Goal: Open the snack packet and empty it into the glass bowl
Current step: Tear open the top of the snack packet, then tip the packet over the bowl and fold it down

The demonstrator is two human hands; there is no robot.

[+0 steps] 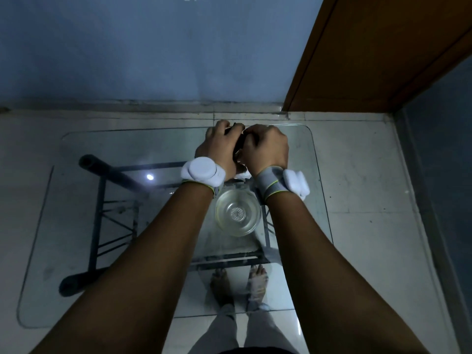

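Wall (127, 47), blue-grey, fills the upper part of the head view; a brown wooden door (378, 52) stands at upper right. Tiled floor (370, 187), pale, runs below both.

Glass-topped table (76, 226), rounded corners, transparent, on a dark metal frame (102, 200) visible through the top. A small bright light reflection (150, 177) sits on the glass left of centre. The person's bare feet (222, 284) show through the glass near the bottom edge.

Forearms, two, extend from the lower corners toward the far side of the table. Each wrist carries a grey band with a white device: one on the left wrist (203, 172), one on the right wrist (296, 183).

Left hand (217, 146) and right hand (267, 146), side by side and touching, both curled closed around the snack packet (238, 146). Only a dark sliver of the packet shows between the knuckles; the hands hide the rest, and whether it is torn open cannot be told.

Glass bowl (238, 213), clear, round, upright on the table top, between the two wrists and nearer the person than the hands and packet. Nothing visible inside it.
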